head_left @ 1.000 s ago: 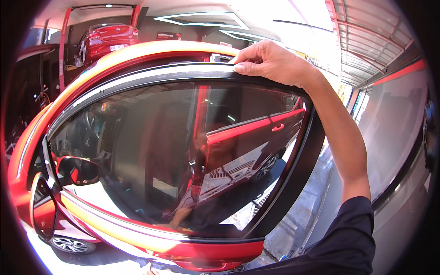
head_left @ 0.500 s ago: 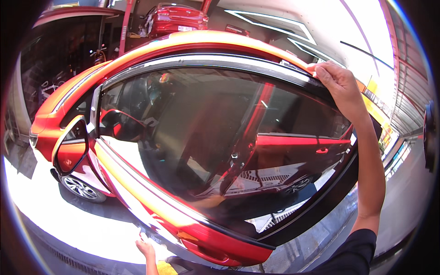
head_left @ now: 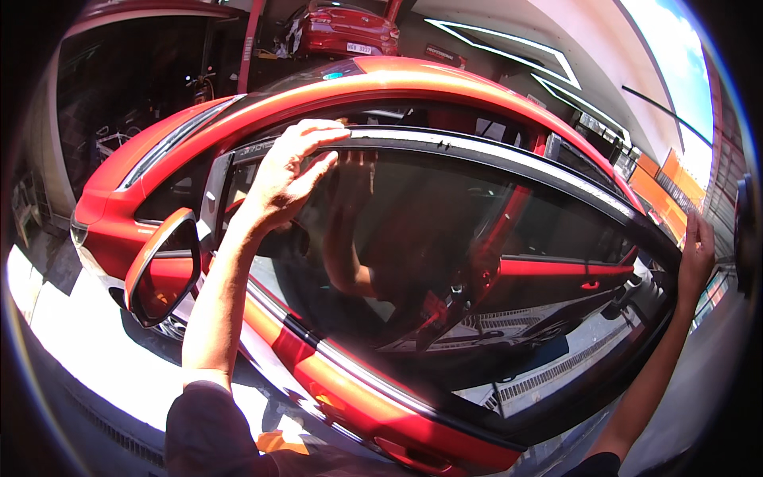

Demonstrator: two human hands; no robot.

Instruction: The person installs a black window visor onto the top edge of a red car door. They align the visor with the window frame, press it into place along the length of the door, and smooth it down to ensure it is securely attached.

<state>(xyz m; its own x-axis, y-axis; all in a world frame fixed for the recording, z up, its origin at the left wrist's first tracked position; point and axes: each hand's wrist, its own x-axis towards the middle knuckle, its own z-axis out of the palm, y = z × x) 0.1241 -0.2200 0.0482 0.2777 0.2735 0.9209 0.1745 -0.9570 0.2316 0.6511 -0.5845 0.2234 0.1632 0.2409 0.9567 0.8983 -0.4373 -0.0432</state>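
A red car door (head_left: 318,362) with a dark tinted window (head_left: 413,215) stands open in front of me. My left hand (head_left: 296,171) is at the front part of the door's black upper window frame (head_left: 485,147). Its fingers lie stretched over the top edge, with the thumb apart on the window side. At the rear corner of the frame, my right hand (head_left: 696,258) is raised with its fingers stretched upward beside the frame's edge. I see nothing held in either hand. The glass reflects an arm and another red door panel.
A side mirror (head_left: 164,266) juts out at the door's front end. Behind the door is the red car's roof (head_left: 429,75). Another red car (head_left: 338,32) is at the back near a red post (head_left: 249,48). A drain grate (head_left: 119,437) runs along the floor.
My left hand has risen from low beside the door to the top of its frame. My right hand has moved down and rearward. The gap between door and roof now looks wider.
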